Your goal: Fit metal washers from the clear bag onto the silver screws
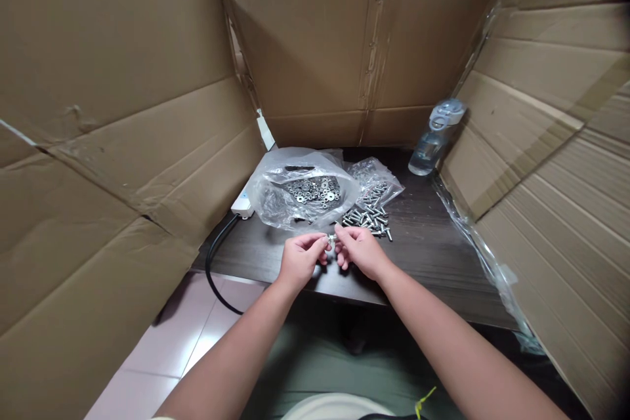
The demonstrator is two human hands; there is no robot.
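Near the table's front edge, my left hand and my right hand meet with their fingertips pinched on a small metal bolt. The bolt lies roughly level between them; its ends are partly hidden by the fingers, and I cannot make out whether a washer or nut sits on it. Just beyond my right hand is a loose pile of silver bolts. Behind my left hand stands a translucent plastic bag, its mouth open towards me, holding many washers and nuts.
A clear bag of bolts lies behind the pile. A water bottle leans at the back right. On the left are a white power strip and its black cable. Cardboard walls enclose the dark table on three sides.
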